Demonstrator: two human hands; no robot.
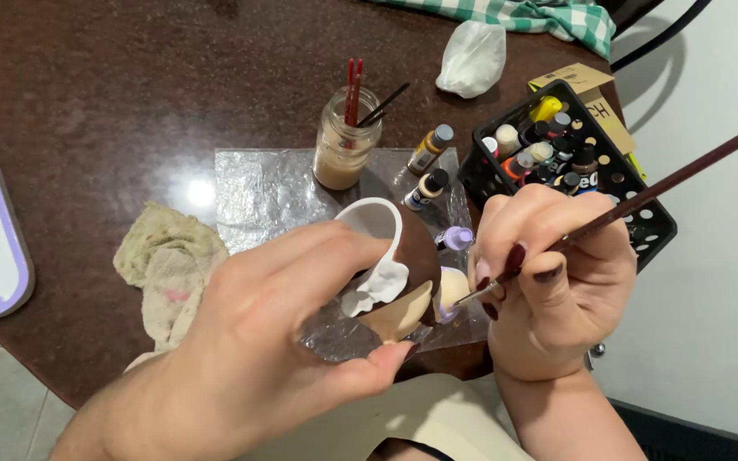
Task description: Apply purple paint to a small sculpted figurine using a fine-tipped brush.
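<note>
Over a dark brown table, the left hand is gripping a brown-and-cream ceramic figure while the right hand is pinching a thin paintbrush, its tip touching the figure. A plastic sheet is lying beneath; a jar of brushes, paint bottles, a black basket and a stained rag are standing around.

Glossy ceramic figurine; rough cloth rag; glass jar.

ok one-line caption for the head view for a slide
Left hand holds a brown-and-cream ceramic figurine while right hand applies a paintbrush.
</note>
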